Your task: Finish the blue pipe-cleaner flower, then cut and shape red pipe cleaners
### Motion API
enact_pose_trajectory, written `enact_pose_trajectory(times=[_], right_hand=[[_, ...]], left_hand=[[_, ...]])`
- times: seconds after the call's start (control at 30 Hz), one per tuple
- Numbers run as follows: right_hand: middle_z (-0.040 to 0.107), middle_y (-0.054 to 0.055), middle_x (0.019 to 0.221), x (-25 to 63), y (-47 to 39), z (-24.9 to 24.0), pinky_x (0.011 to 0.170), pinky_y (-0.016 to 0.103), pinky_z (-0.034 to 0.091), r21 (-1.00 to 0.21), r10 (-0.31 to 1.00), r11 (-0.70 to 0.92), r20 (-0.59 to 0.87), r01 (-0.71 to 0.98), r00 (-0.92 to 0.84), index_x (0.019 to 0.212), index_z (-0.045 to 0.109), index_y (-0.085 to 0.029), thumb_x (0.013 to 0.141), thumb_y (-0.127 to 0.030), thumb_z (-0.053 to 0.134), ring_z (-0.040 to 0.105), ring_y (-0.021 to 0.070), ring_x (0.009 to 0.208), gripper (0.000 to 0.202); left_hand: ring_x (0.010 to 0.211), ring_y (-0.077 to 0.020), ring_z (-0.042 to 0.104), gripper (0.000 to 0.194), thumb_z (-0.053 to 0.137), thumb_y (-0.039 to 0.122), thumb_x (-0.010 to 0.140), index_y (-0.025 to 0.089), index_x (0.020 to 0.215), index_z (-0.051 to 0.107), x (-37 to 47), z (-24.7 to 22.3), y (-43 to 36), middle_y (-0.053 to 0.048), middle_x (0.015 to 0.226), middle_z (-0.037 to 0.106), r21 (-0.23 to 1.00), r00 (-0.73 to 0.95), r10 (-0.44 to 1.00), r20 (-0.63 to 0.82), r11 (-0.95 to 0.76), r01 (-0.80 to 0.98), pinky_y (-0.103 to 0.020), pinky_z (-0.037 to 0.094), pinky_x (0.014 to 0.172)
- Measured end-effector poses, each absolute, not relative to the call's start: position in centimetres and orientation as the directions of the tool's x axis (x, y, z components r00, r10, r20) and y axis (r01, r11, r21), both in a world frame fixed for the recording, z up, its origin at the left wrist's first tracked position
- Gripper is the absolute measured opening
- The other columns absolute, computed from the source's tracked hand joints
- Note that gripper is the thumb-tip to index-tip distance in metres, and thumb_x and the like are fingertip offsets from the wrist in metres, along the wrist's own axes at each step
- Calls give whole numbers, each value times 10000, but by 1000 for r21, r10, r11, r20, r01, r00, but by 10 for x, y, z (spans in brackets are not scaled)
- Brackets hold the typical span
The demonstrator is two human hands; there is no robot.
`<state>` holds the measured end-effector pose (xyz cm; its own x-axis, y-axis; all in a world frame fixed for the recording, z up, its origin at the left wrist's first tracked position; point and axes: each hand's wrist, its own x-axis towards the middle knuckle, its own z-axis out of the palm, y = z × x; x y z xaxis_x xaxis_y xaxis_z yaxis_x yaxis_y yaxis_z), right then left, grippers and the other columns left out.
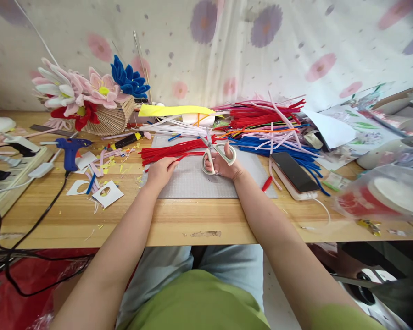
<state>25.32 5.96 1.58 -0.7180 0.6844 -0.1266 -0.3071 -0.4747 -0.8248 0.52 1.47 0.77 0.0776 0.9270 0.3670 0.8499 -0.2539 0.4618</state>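
My left hand [162, 173] is closed on a red pipe cleaner [183, 156], whose end sticks out to the right over the grey cutting mat [189, 183]. In my right hand [227, 166] are scissors [209, 145] with white handles, fingers and thumb through the loops and blades pointing up and away. The blades are a little apart, near the right end of a bundle of red pipe cleaners [158, 151] that lies on the mat behind my hands. A small red piece [267, 184] rests at the mat's right side.
On the left are a blue glue gun [70, 151], its black cable, white card pieces [108, 194] and scraps. Fuzzy flowers [103, 89] stand behind them. More pipe cleaners [261, 114] are piled behind the mat. At right lie a phone [294, 172] and a bagged red cup [371, 197].
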Motion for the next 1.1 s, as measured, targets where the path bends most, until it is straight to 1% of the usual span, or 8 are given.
enact_pose_trajectory(times=[0.17,0.27,0.4,0.57,0.73,0.87,1.0,1.1], right_hand=[[536,29,664,251,61,13,526,260,418,-795,752,-437,-67,-420,-655,846,557,-164,812,-748,280,512,148,599,648],[530,32,657,252,62,13,488,244,405,-757,793,-412,-23,-508,-609,836,549,-167,838,-716,277,505,143,596,613],[453,-9,579,255,67,13,378,204,315,-701,896,-315,3,-640,-444,795,516,-186,902,-607,294,411,103,480,488],[353,-68,532,256,76,11,304,152,202,-705,977,-186,-55,-685,-208,748,450,-211,899,-421,488,306,49,396,261],[428,-71,589,250,79,8,341,121,299,-768,997,-67,-72,-637,-19,757,448,-215,818,-293,618,370,29,438,196],[443,-82,573,247,78,5,357,118,324,-808,1000,-30,-26,-589,-14,741,458,-217,709,-333,715,393,22,443,284],[462,-89,586,248,78,4,353,113,309,-814,999,-20,-2,-580,-32,743,467,-219,618,-391,770,406,14,445,370],[472,-92,606,249,77,5,354,117,302,-819,1000,-15,1,-573,-28,763,468,-228,611,-399,768,403,14,447,378]], left_hand=[[1016,-227,600,305,508,382,871,222,1081,660,33,9,5,-86,1080,673,257,293,901,321,-381,888,-327,453,843],[1055,-248,568,364,498,378,874,184,1157,620,40,10,4,-113,1115,641,240,337,874,350,-431,870,-360,436,897],[1091,-248,538,376,420,280,902,163,1226,571,29,9,10,-121,1136,612,312,181,879,440,-339,888,-377,410,954],[1114,-267,515,387,472,189,833,183,1204,582,6,5,20,-116,1137,588,338,-14,889,457,-160,927,-387,400,974],[1100,-293,506,315,546,168,773,175,1074,638,-14,5,30,-129,1098,584,350,-117,907,405,-36,936,-427,379,980],[1053,-286,527,149,551,203,788,180,887,659,-21,5,32,-117,1022,615,362,-153,914,376,7,932,-421,391,949],[1023,-262,559,204,442,217,861,173,972,608,-21,9,29,-123,1051,626,470,-260,866,426,34,882,-384,411,898],[988,-234,578,216,399,255,892,188,1007,569,-21,13,24,-102,1021,640,587,-356,804,476,11,810,-345,414,858]])
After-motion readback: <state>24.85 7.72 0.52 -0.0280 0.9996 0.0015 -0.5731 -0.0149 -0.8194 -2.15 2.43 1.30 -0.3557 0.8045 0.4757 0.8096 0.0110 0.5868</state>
